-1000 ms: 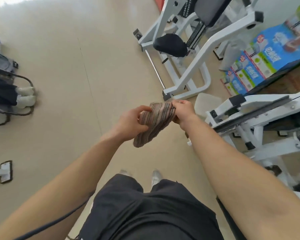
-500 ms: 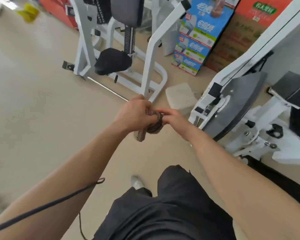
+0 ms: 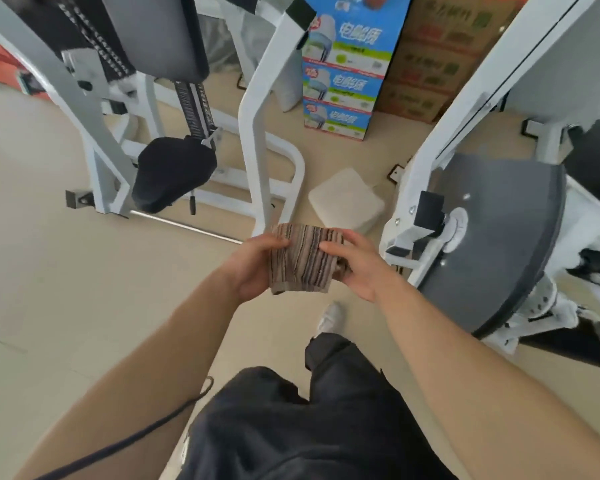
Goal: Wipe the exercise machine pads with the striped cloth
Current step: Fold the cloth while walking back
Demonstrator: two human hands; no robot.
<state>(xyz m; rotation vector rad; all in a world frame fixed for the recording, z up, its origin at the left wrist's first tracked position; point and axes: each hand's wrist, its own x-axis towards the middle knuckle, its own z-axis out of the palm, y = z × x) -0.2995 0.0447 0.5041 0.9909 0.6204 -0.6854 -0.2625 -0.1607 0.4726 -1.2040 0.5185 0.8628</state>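
Cloth, striped [image 3: 303, 259]: folded to a rough rectangle, brown, tan and dark stripes running top to bottom away from the person, long axis along the same line; held in the air above the floor [image 3: 84, 271], touching no machine. Left hand [image 3: 255, 266]: grip closed on the cloth's left edge, thumb on top. Right hand [image 3: 355, 263]: grip closed on the right edge, fingers across the upper face. Black seat pad [image 3: 172, 173]: upper left, on a white machine frame [image 3: 257, 140], well apart from the cloth. Grey back pad [image 3: 160, 32]: above it on the same frame. Grey round plate [image 3: 499, 244]: right, on a second white machine. Blue cartons [image 3: 343, 74]: stacked by the far wall, Chinese lettering, too blurred to read. Brown cartons [image 3: 433, 57]: beside them, print illegible. Pale cushion [image 3: 347, 202]: on the floor just beyond the hands.
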